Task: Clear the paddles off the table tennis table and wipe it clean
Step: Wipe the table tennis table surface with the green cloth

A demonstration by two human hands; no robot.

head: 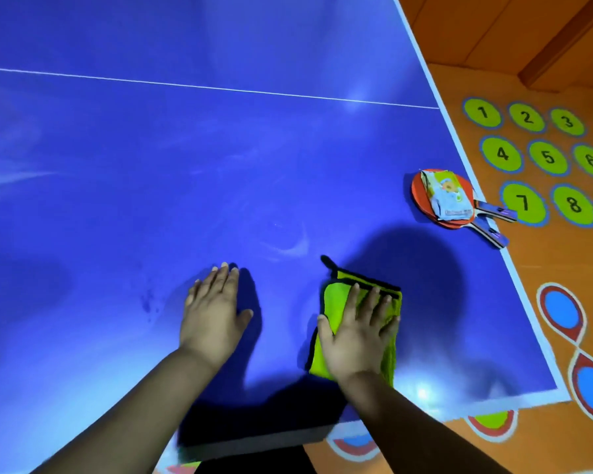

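Observation:
My right hand [356,333] presses flat on a folded green cloth [336,302] with black edging, near the front right of the blue table tennis table [185,165]. My left hand [213,309] lies flat on the bare table surface to the left of the cloth, fingers together, holding nothing. Two red paddles [421,196] are stacked at the table's right edge, their handles [493,217] sticking out over the side. A small printed packet [447,195] lies on top of them.
A white line [202,87] crosses the table further away. Smears and streaks show on the surface at left and centre. The orange floor at right carries green numbered circles [524,118] and blue-and-red shapes [562,309].

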